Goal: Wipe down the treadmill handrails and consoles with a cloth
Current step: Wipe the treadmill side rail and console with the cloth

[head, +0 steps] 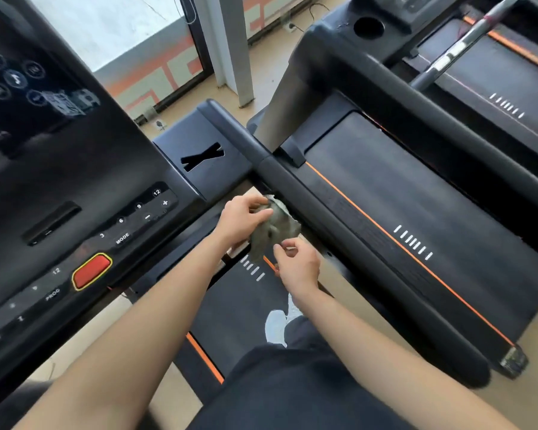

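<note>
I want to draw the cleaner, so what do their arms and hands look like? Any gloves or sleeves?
No gloves, and no sleeves in view: the left arm and right arm are bare up to the picture's edge. The left hand and right hand show no watch, bracelet or ring that I can see.
</note>
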Demonstrator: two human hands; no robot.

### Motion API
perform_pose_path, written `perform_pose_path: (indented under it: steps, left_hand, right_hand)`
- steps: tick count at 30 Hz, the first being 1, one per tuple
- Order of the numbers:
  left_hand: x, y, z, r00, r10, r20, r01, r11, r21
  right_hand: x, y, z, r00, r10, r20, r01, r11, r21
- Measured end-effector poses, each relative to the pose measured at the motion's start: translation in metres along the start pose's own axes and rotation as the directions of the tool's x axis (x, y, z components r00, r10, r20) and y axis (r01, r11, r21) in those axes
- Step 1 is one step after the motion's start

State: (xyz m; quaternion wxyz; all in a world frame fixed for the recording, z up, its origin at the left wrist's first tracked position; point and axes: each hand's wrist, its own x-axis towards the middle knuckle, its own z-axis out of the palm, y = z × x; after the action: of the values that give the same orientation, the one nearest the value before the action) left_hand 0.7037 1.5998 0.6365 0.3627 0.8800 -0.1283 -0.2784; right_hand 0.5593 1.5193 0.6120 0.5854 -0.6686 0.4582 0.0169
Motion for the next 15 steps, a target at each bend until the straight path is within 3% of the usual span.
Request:
perform_pose_path:
  steps: [4, 7, 10, 15]
  left_hand:
    - [0.013, 0.011, 0.003, 0.997, -0.027, 0.076, 0.018, 0.993, 0.118]
    - [0.021, 0.016, 0.005, 0.996, -0.011, 0.091, -0.004, 0.986, 0.166]
    - [0.025, 0.015, 0.000, 0.992, -0.021, 0.127, -0.002, 0.984, 0.180]
    - [0.019, 0.005, -0.009, 0.987, -0.017, 0.159, -0.010, 0.986, 0.166]
  right_hand:
    - [0.013, -0.008, 0.011, 0.982, 0.149, 0.115, -0.183, 0.893, 0.411]
    - [0.026, -0.018, 0.017, 0.966, 0.195, 0.169, -0.258, 0.762, 0.594]
    - [0.040, -0.022, 0.025, 0.948, 0.263, 0.180, -0.317, 0.715, 0.623]
    - [0.045, -0.018, 0.028, 0.961, 0.236, 0.143, -0.276, 0.787, 0.551]
